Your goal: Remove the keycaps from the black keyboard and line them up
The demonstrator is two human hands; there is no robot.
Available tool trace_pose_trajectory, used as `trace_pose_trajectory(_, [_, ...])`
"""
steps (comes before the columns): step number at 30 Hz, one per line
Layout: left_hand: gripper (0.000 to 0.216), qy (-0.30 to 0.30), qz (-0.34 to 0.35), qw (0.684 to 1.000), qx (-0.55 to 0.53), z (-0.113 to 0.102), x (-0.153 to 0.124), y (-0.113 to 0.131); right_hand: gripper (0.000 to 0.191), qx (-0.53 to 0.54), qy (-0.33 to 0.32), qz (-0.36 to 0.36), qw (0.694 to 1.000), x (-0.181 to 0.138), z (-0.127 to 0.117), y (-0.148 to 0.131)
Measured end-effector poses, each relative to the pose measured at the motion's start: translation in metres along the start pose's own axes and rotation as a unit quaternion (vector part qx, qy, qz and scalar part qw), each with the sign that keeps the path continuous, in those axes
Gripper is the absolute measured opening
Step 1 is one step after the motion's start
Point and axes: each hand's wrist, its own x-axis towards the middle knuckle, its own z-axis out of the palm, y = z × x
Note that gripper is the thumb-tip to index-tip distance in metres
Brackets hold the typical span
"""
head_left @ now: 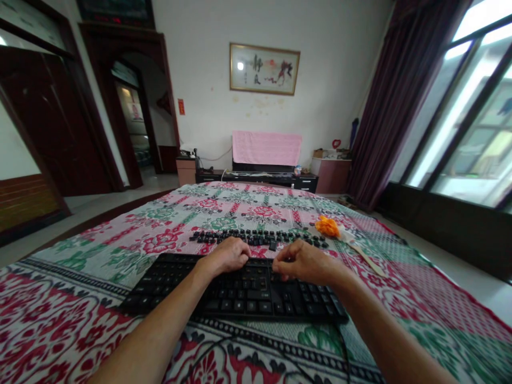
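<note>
just beyond your left hand [226, 257] and right hand [306, 262], fingers curled on the keyboard [240, 296], grip hidden, the keycap row [240, 236] runs crosswise.

The floral-clothed tabletop [80, 309] carries a black keyboard [240, 296] at 6 o'clock, rows of loose keycaps [224, 236] at 12, and an orange tool [327, 226] at 2.

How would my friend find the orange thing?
Look at the flowery cloth, past the black keyboard. At the right end of the row of loose black keys lies a crumpled orange thing, the only bright orange there.
</note>
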Motion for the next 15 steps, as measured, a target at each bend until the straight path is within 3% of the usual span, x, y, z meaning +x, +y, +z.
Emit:
trace_pose_trajectory(8, [0.030, -0.005, 0.005, 1.000, 0.000, 0.002, 0.001, -0.003, 0.021, -0.037, 0.101, 0.144, 0.984, 0.010, 0.018, -0.007])
trace_pose_trajectory(15, [0.029, -0.006, 0.004, 1.000, -0.004, 0.001, 0.001, -0.002, 0.019, -0.015, 0.106, 0.139, 0.984, 0.017, 0.027, 0.005])
